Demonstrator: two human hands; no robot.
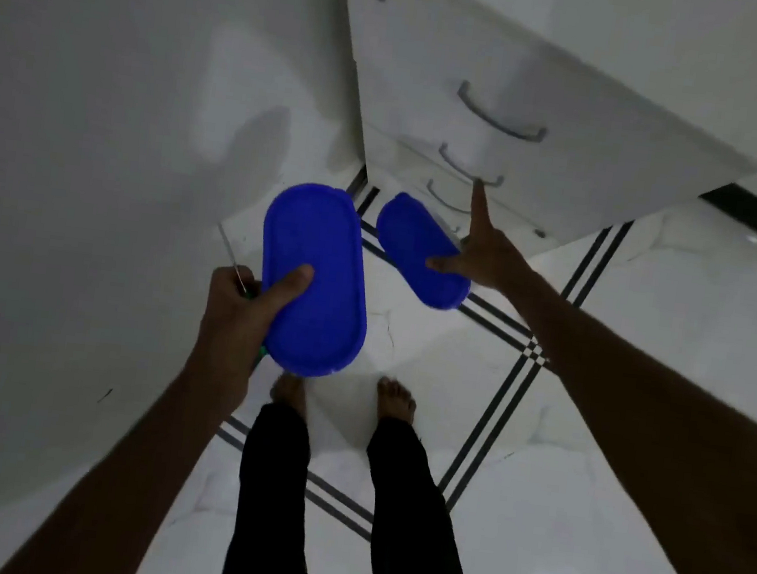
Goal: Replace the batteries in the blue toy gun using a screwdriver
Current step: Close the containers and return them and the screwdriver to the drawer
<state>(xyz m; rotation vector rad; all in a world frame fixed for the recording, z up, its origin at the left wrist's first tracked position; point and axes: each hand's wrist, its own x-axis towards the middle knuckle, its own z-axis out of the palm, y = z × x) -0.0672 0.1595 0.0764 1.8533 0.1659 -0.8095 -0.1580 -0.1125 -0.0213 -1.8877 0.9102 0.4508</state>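
My left hand grips a blue oval lidded box, thumb pressed on its top, together with a green-handled screwdriver whose thin metal shaft sticks up past my knuckles. My right hand pinches a second blue oval box with its thumb on top. Its index finger is stretched up and touches the second drawer handle of the white drawer unit. No toy gun or batteries are in view.
The white drawer unit with three curved grey handles and a lock stands at the upper right. A white wall fills the left. I stand barefoot on a glossy white tiled floor with dark double stripes.
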